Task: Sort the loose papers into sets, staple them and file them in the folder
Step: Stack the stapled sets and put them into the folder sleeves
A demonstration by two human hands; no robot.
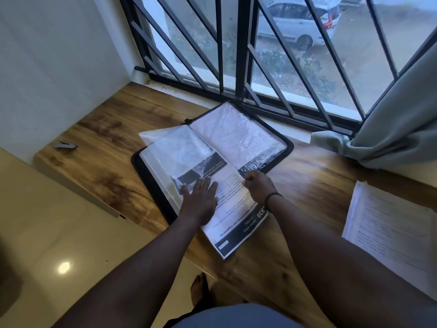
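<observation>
A black folder (pixel 287 147) with clear plastic sleeves lies open on the wooden window ledge (pixel 99 143). A printed paper set (pixel 233 218) with black bands sticks halfway out of a sleeve on the folder's left half, its near end hanging over the ledge's front. My left hand (pixel 199 200) lies flat on this paper set with fingers spread. My right hand (pixel 256 185) pinches the sleeve's edge beside the paper, fingers curled. A stapler (pixel 65 145) lies at the ledge's left end. A stack of loose papers (pixel 392 230) rests at the right.
A barred window (pixel 236 55) runs along the back of the ledge. A grey curtain (pixel 402 119) hangs at the right and drapes onto the ledge. A white wall (pixel 59 62) closes the left. A tiled floor (pixel 71 245) and a bare foot (pixel 199 292) are below.
</observation>
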